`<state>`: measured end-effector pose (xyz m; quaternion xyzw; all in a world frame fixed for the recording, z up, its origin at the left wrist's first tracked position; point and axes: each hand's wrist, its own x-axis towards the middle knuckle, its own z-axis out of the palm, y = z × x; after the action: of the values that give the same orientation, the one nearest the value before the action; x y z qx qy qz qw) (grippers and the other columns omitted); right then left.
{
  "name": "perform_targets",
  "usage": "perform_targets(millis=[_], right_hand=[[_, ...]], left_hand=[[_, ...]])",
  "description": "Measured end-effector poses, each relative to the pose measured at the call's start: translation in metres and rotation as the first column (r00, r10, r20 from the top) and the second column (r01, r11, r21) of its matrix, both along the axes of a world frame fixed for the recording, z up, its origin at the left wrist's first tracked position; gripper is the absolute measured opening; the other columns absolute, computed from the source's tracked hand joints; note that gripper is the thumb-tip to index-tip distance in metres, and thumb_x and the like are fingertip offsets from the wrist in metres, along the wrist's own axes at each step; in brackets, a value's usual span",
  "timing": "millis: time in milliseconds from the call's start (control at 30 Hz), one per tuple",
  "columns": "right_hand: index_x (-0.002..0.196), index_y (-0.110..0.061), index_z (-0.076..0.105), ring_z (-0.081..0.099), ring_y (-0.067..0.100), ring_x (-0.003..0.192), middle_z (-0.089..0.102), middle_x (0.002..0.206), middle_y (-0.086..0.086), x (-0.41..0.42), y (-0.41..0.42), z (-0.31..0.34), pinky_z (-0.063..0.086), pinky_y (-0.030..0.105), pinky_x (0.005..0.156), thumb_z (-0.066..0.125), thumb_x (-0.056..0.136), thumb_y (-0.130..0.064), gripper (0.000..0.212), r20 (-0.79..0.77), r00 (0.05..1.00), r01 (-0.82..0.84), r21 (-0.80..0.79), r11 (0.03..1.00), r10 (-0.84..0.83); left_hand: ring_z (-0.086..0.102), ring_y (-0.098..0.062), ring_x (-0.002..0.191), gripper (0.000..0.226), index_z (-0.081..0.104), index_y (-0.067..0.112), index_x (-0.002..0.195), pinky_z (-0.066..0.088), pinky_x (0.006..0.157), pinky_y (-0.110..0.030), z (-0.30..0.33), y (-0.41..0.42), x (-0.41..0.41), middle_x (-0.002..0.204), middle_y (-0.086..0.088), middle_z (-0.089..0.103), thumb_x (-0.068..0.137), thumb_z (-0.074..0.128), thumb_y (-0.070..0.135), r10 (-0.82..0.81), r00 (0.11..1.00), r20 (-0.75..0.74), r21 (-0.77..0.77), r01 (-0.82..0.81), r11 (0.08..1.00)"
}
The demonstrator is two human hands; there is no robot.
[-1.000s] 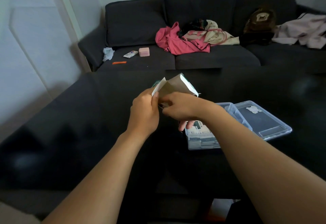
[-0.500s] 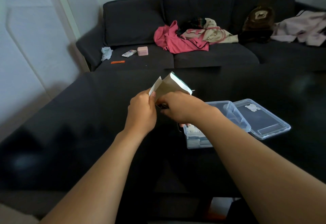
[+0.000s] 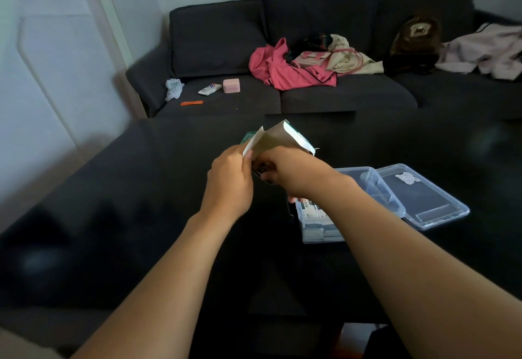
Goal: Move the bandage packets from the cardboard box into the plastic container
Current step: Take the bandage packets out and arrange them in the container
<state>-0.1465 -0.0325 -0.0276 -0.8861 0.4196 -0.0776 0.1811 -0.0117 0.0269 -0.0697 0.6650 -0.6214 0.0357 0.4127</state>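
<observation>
Bandage packets [image 3: 313, 211] inside plastic container [image 3: 395, 203]; cardboard box [image 3: 278, 139] in left-hand [image 3: 230, 182] grip, right hand's [image 3: 291, 170] fingers curled into it.

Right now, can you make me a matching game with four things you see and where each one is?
Things:
1. cardboard box
2. plastic container
3. clear lid
4. pink shirt

Places:
A. lying flat on the black table, on the right of the container
B. on the dark sofa
C. held up over the table by the left hand and right hand
D. open on the table, with packets inside, partly behind the right arm

Right pairs: 1-C, 2-D, 3-A, 4-B
</observation>
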Motion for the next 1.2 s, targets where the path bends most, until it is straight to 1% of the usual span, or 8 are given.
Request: perform_targets(millis=[100,300,433,600,733,900,1000,1200], right_hand=[[0.129,-0.021,0.062,0.066,0.028,0.103,0.066,0.116,0.005,0.003,-0.003,-0.002,0.055,0.04,0.09,0.059,0.099,-0.023,0.03,-0.066,0.998,0.012,-0.078,0.997,-0.017],[0.12,-0.023,0.065,0.064,0.023,0.095,0.066,0.109,0.002,0.007,-0.007,-0.014,0.057,0.04,0.085,0.06,0.096,-0.014,0.026,0.048,0.998,-0.016,-0.321,0.947,0.033],[0.116,-0.016,0.065,0.061,0.023,0.087,0.064,0.101,0.004,0.013,-0.01,-0.007,0.052,0.035,0.079,0.058,0.099,-0.018,0.018,-0.049,0.989,0.125,-0.181,0.976,-0.136],[0.129,-0.016,0.059,0.058,0.026,0.094,0.06,0.112,0.007,0.017,-0.016,-0.002,0.05,0.037,0.08,0.062,0.097,-0.022,0.033,-0.097,0.963,0.249,-0.018,0.968,-0.25],[0.112,-0.023,0.076,0.067,0.024,0.083,0.068,0.117,0.007,0.004,-0.008,-0.003,0.062,0.041,0.08,0.063,0.093,-0.009,0.027,0.226,0.95,0.238,-0.068,0.969,-0.217],[0.093,-0.019,0.08,0.069,0.015,0.051,0.073,0.105,0.005,-0.012,0.001,0.01,0.055,0.02,0.049,0.062,0.09,0.002,0.028,0.463,0.88,0.135,-0.027,0.991,-0.107],[0.09,-0.013,0.079,0.063,0.011,0.042,0.074,0.086,0.005,-0.028,0.001,0.021,0.045,0.015,0.042,0.062,0.091,0.005,0.024,0.558,0.821,0.076,0.104,0.992,-0.121],[0.095,-0.007,0.077,0.056,0.012,0.046,0.075,0.076,0.004,-0.051,-0.006,0.013,0.042,0.02,0.041,0.063,0.095,0.003,0.017,0.613,0.779,-0.06,0.282,0.958,-0.131]], left_hand=[[0.046,-0.006,0.064,0.034,0.065,0.002,0.103,0.031,0.052,-0.014,0.002,0.001,0.001,0.084,0.005,0.049,0.109,0.039,0.024,0.024,1.0,0.0,-0.006,-0.024,1.0],[0.048,-0.009,0.068,0.03,0.065,0.009,0.1,0.038,0.053,-0.01,0.005,0.002,-0.001,0.086,0.005,0.052,0.109,0.04,0.024,0.028,0.999,-0.024,-0.004,-0.028,1.0],[0.046,-0.01,0.076,0.033,0.066,0.001,0.105,0.04,0.062,-0.002,0.005,0.001,-0.002,0.092,0.003,0.052,0.108,0.041,0.022,0.025,1.0,-0.012,-0.03,-0.025,0.999],[0.057,-0.016,0.078,0.033,0.066,0.004,0.106,0.034,0.056,-0.015,-0.001,-0.003,0.002,0.09,0.0,0.057,0.109,0.04,0.025,0.052,0.999,0.005,-0.038,-0.052,0.998],[0.068,-0.021,0.078,0.035,0.066,0.004,0.11,0.058,0.065,-0.039,0.0,-0.001,0.003,0.09,-0.004,0.065,0.11,0.038,0.026,0.09,0.995,-0.047,-0.001,-0.09,0.996],[0.069,-0.027,0.089,0.04,0.065,0.007,0.111,0.051,0.065,-0.033,0.001,0.002,0.014,0.098,-0.008,0.068,0.11,0.032,0.03,0.252,0.959,-0.125,0.101,-0.241,0.965],[0.064,-0.035,0.103,0.041,0.065,0.003,0.116,0.041,0.072,-0.033,-0.003,0.002,0.024,0.109,-0.015,0.068,0.11,0.031,0.025,0.347,0.927,-0.14,0.216,-0.313,0.925],[0.074,-0.034,0.072,0.041,0.067,0.006,0.106,0.063,0.074,-0.044,-0.014,-0.002,0.036,0.101,-0.016,0.071,0.103,0.034,0.03,0.353,0.906,-0.235,0.417,-0.234,0.878]])
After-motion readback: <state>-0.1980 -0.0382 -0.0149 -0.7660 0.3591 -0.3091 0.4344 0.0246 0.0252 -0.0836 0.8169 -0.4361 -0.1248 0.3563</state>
